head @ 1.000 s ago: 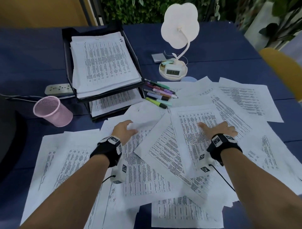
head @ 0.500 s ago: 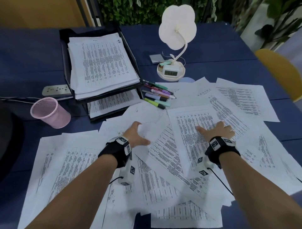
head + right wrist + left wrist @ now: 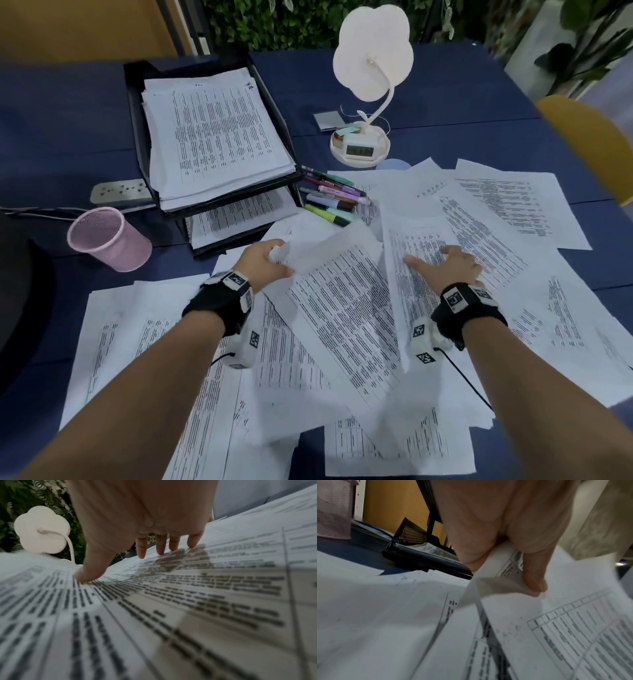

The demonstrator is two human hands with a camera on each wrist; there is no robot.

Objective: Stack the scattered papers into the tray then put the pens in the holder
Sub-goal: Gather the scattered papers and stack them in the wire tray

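Printed sheets lie scattered over the blue table. My left hand (image 3: 270,258) pinches the far corner of a printed sheet (image 3: 339,308) and lifts it off the pile; the left wrist view shows thumb and fingers (image 3: 534,577) curled on that corner (image 3: 505,566). My right hand (image 3: 445,265) lies with spread, straight fingers (image 3: 161,546) pressing on another printed sheet (image 3: 414,246) beside it. The black two-tier tray (image 3: 137,113) at the back left holds a paper stack (image 3: 212,137). Several coloured pens (image 3: 332,202) lie just right of the tray. The pink mesh holder (image 3: 109,240) stands left of it.
A white flower-shaped lamp (image 3: 371,51) with a small clock base (image 3: 359,149) stands behind the pens. A grey power strip (image 3: 120,190) and cable lie behind the holder. A yellow chair back (image 3: 589,144) is at the right edge. Plants line the back.
My left hand has taken hold of a sheet's corner and raised it, so the sheet now curls up off the pile. The right hand stays pressed on its sheet, shifted slightly.
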